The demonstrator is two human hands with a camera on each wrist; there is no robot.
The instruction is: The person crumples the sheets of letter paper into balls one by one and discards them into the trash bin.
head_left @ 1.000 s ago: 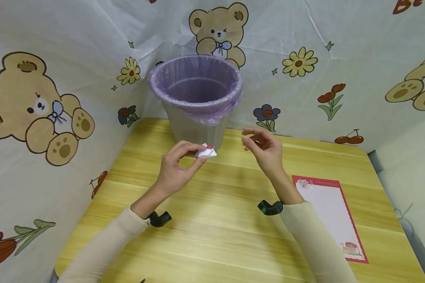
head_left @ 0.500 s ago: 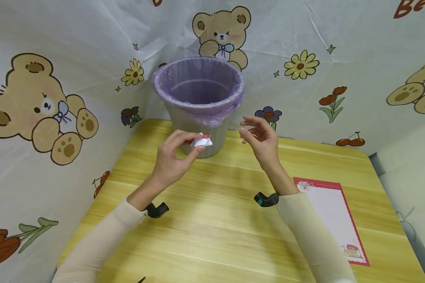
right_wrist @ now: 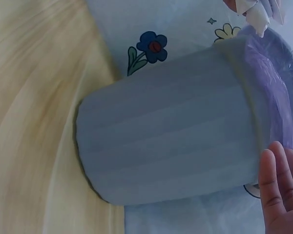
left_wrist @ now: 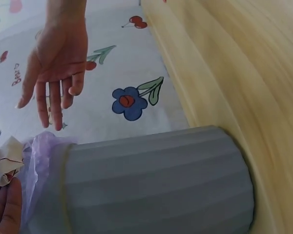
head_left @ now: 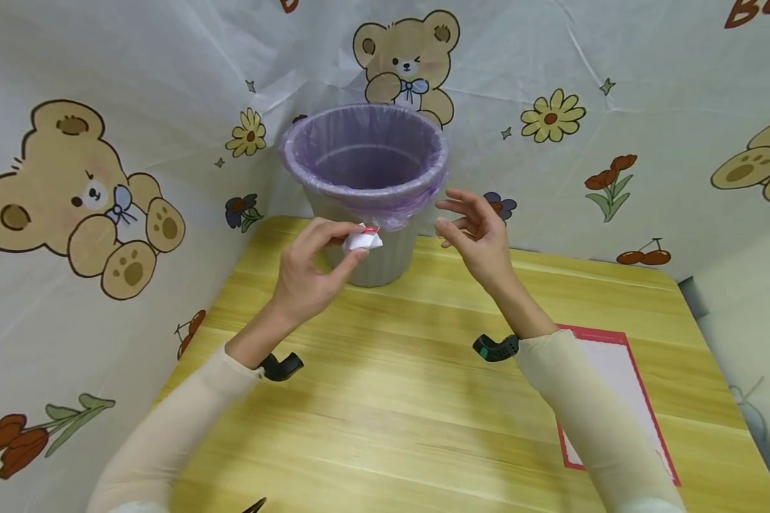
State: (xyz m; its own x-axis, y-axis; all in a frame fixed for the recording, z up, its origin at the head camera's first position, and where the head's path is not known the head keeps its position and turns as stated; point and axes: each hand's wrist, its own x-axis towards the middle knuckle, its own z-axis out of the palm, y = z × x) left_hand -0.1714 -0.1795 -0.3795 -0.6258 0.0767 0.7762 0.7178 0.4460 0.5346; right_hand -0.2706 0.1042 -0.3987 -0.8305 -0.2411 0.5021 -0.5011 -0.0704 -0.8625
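Observation:
My left hand [head_left: 351,246] pinches a small crumpled white paper ball [head_left: 363,239] with a red spot between thumb and fingers. It hovers just in front of and below the rim of a grey ribbed bin [head_left: 385,256] lined with a purple bag [head_left: 366,153]. My right hand [head_left: 450,218] is open with relaxed fingers, holding nothing, beside the bin's right rim. The left wrist view shows the paper ball [left_wrist: 5,160] at the liner's edge, the bin [left_wrist: 156,180] and the right hand [left_wrist: 53,73]. In the right wrist view I see the bin [right_wrist: 171,131] and the paper ball [right_wrist: 258,13].
The bin stands at the back of a yellow wooden table [head_left: 423,413]. A white sheet with a red border [head_left: 622,377] lies on the right side, partly under my right sleeve. A bear-and-flower printed cloth [head_left: 103,107] walls in the back and the left.
My left hand has lifted the paper ball up and toward the bin's rim. My right hand has also risen and moved closer to the bin.

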